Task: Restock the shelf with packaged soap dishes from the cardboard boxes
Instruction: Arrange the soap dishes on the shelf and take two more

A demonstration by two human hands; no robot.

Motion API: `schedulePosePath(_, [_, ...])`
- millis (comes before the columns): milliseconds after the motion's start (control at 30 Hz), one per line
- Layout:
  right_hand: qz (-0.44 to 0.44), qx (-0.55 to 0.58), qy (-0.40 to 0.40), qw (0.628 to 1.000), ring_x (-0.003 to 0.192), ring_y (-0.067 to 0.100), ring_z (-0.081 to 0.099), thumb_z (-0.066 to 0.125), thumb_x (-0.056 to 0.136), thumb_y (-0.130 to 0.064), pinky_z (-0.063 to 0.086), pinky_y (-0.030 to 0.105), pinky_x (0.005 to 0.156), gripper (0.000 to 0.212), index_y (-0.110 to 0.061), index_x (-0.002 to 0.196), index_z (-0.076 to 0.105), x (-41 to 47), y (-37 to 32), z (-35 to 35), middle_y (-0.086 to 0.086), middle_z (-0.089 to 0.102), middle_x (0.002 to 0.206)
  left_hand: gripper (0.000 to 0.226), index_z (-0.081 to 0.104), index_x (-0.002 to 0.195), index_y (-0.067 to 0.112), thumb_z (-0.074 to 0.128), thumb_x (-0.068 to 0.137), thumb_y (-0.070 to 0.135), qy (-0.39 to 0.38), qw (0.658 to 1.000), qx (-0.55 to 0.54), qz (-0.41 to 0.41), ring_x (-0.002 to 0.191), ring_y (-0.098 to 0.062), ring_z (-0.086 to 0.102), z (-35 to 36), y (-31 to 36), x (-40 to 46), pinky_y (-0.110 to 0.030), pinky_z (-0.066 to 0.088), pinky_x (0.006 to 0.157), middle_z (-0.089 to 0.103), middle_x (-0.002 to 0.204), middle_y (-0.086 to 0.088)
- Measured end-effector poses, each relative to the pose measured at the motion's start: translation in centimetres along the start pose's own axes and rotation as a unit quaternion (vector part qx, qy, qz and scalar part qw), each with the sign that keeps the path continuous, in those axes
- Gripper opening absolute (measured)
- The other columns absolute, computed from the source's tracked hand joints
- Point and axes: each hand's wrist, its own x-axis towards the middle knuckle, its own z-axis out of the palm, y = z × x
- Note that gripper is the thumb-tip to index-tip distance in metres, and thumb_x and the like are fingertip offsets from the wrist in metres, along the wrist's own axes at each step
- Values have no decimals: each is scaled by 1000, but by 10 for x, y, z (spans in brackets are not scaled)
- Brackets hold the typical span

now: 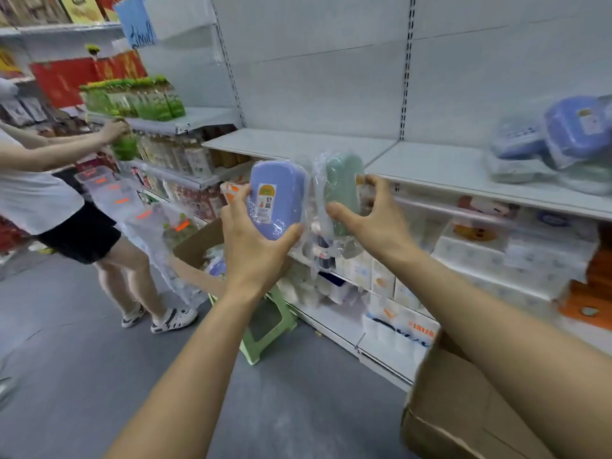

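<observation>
Holding a blue soap dish [278,198] in the left hand [255,241] and a green one [342,190] in the right hand [371,215], both look light, rigid, slippery-wrapped; grip the long edges.

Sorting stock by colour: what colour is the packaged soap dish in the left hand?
Blue-purple, seen in the head view: plastic-wrapped soap dish gripped by the left hand.

Two bare forearms — no sleeves, no rings.

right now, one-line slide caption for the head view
Left hand holds a blue soap dish, right hand a green one, before the shelf.
</observation>
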Motion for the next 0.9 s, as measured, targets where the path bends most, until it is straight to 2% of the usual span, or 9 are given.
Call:
schedulePosePath(67, [1, -6, -3, 1000, 113, 16, 55, 70, 66, -66, 47, 43, 98, 82, -37, 134, 36, 30, 6, 35, -7, 53, 131, 87, 36, 142, 26, 84, 71, 36, -7, 1000, -2, -8, 112, 0, 36, 1, -33, 29, -21, 32, 100, 37, 128, 8])
schedulePosePath(133, [3, -8, -2, 1000, 113, 16, 55, 70, 67, -66, 47, 41, 96, 81, -35, 134, 37, 65, 11, 70, -6, 53, 130, 88, 35, 142, 25, 84, 71, 38, -15, 1000, 0, -11, 107, 5, 34, 4, -64, 64, -19, 31, 98, 37, 127, 8])
schedulePosePath(267, [24, -1, -16, 1000, 111, 15, 55, 72, 71, -61, 47, 37, 93, 77, -34, 134, 37, 144, 19, 141, -6, 54, 128, 88, 35, 143, 24, 84, 71, 37, -35, 999, 9, -21, 112, 0, 36, 11, -128, 149, -24, 34, 101, 38, 130, 5])
schedulePosePath(400, [27, -11, -34, 999, 106, 8, 49, 72, 77, -56, 37, 27, 83, 76, -28, 137, 35, 213, 16, 211, -12, 48, 125, 89, 34, 145, 24, 84, 72, 38, -42, 998, 26, -35, 114, -2, 37, 9, -194, 226, -24, 34, 99, 38, 134, 4])
schedulePosePath(467, [33, -26, -48, 998, 105, 10, 52, 72, 76, -59, 42, 30, 83, 78, -28, 137, 35, 242, 14, 244, -11, 49, 123, 88, 34, 144, 25, 83, 72, 39, -43, 998, 30, -45, 114, -2, 38, 7, -227, 256, -24, 35, 98, 38, 133, 5])
schedulePosePath(533, [41, -42, -53, 997, 106, 13, 57, 70, 72, -65, 49, 38, 89, 80, -31, 135, 36, 269, 17, 276, -11, 53, 121, 87, 35, 144, 25, 83, 73, 39, -46, 997, 34, -49, 115, -3, 38, 8, -260, 284, -22, 34, 97, 38, 134, 4])
schedulePosePath(667, [69, -44, -44, 996, 105, 14, 60, 67, 68, -72, 51, 43, 92, 84, -33, 134, 35, 317, 41, 343, -12, 56, 123, 86, 37, 143, 26, 83, 72, 37, -74, 995, 29, -56, 118, -6, 39, 18, -333, 337, -23, 34, 97, 39, 135, 1])
schedulePosePath(800, [138, -40, -41, 989, 98, 17, 64, 63, 69, -77, 54, 44, 87, 84, -37, 137, 31, 358, 82, 421, -8, 58, 121, 84, 36, 146, 32, 82, 75, 38, -148, 987, 29, -60, 110, 1, 33, 36, -423, 392, -16, 28, 92, 37, 130, 3])
schedulePosePath(900, [203, -50, -15, 978, 100, 20, 64, 60, 68, -80, 54, 45, 88, 85, -41, 138, 30, 387, 119, 482, -4, 61, 120, 84, 37, 147, 33, 82, 76, 39, -223, 971, 30, -78, 109, -3, 35, 53, -500, 438, -19, 29, 92, 35, 125, 3])
